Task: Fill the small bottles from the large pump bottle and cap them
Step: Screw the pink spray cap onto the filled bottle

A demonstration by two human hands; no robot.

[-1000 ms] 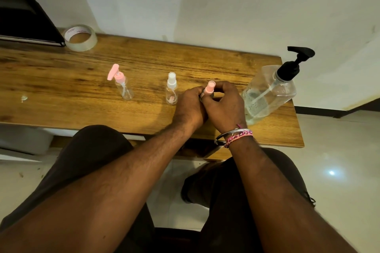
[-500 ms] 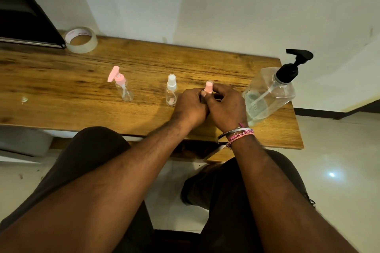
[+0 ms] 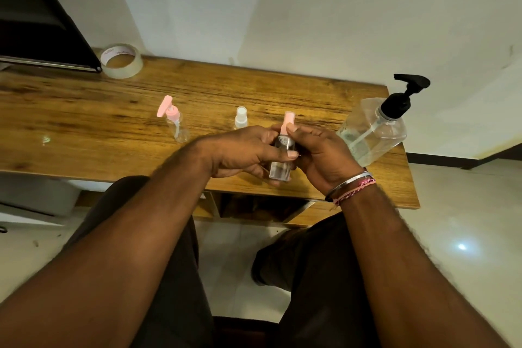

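Both hands hold 1 small clear bottle with a pink cap (image 3: pixel 281 159) above the near edge of the wooden table (image 3: pixel 84 121): the left hand (image 3: pixel 243 152) curls round its body to steady it, while the right hand (image 3: pixel 319 150) pinches the cap neck between thumb and fingers (probably to screw it tight). 2 more small bottles, the pink-pump bottle (image 3: pixel 173 120) and the white-capped spray bottle (image 3: pixel 241 118), stand behind, with the large pump bottle (image 3: pixel 375 127) kept within reach at right

A wooden desk (image 3: pixel 84 110) stands against a plain white wall (image 3: pixel 282 8). Lower right, the pale tiled floor (image 3: pixel 466 220) reflects a light.
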